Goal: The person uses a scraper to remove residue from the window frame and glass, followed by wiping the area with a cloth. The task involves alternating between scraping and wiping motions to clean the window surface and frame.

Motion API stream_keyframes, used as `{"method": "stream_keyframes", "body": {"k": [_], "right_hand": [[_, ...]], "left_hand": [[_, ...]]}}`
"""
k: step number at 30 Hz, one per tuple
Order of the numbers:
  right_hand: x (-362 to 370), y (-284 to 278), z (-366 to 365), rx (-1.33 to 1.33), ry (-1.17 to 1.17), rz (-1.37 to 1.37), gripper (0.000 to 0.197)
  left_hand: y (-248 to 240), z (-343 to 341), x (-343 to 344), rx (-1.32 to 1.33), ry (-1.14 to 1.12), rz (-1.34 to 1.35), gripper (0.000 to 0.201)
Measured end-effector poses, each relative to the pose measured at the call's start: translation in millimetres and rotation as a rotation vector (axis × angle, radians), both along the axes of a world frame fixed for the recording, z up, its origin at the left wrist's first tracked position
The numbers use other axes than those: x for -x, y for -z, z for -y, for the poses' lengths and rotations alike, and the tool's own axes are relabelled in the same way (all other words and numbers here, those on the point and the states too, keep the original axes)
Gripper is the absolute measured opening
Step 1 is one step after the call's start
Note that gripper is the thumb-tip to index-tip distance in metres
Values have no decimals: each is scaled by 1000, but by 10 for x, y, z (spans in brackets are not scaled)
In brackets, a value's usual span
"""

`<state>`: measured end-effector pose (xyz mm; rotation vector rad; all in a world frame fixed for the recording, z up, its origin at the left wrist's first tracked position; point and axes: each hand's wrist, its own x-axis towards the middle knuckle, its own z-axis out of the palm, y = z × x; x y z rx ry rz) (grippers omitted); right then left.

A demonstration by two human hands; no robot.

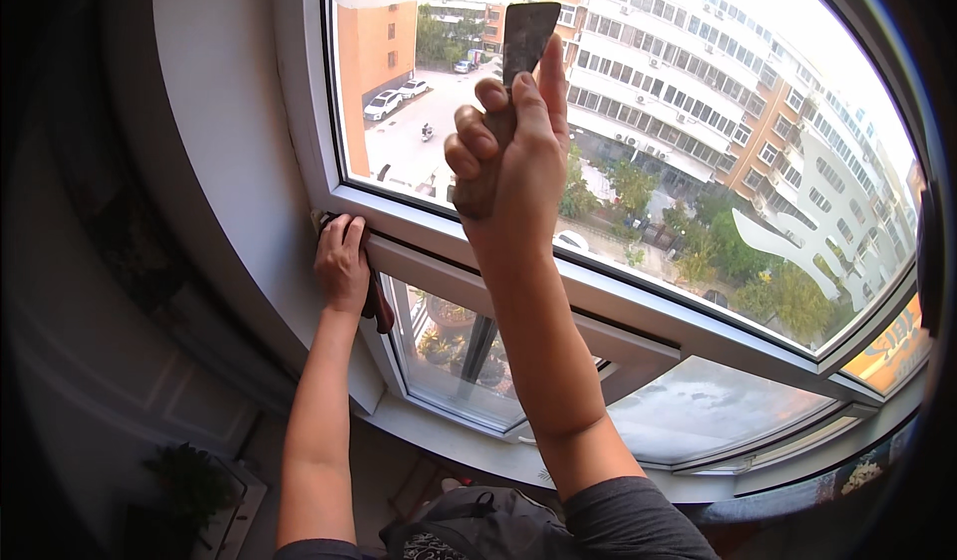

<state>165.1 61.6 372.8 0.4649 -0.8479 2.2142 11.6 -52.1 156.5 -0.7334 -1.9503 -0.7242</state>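
Observation:
My right hand (518, 151) is raised in front of the large upper window pane (678, 151). Its fingers wrap round a scraper (529, 40) with a wide, flat dark blade pointing up, and the index finger stretches along the blade's edge. Lower and to the left, my left hand (342, 261) rests on the window's cross frame at its left corner. The fingers curl over a dark brown, cloth-like piece (380, 308) that hangs down beside the lower pane. Whitish peeled film (797, 236) sticks to the right part of the upper pane.
Below the cross frame is a smaller lower window (449, 351), with potted plants behind it. A white wall (219, 112) runs along the left. A leafy plant (189, 485) stands at the lower left by a white cabinet (234, 505). Outside are buildings, trees and parked cars.

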Motion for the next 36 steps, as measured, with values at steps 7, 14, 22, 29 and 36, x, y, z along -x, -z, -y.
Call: {"method": "stream_keyframes", "body": {"k": [7, 14, 22, 29, 36], "right_hand": [[-78, 60, -52, -54, 14, 13, 53], [-68, 103, -79, -56, 8, -11, 53], [37, -277, 43, -47, 45, 22, 53], [-25, -16, 29, -45, 53, -1, 52], [-41, 81, 1, -70, 86, 7, 52]], "left_hand": [[8, -19, -14, 10, -29, 1, 28], [25, -17, -8, 11, -32, 18, 33], [1, -18, -38, 6, -34, 33, 33], [13, -53, -21, -5, -57, -5, 22], [29, -14, -13, -15, -20, 33, 35]]}}
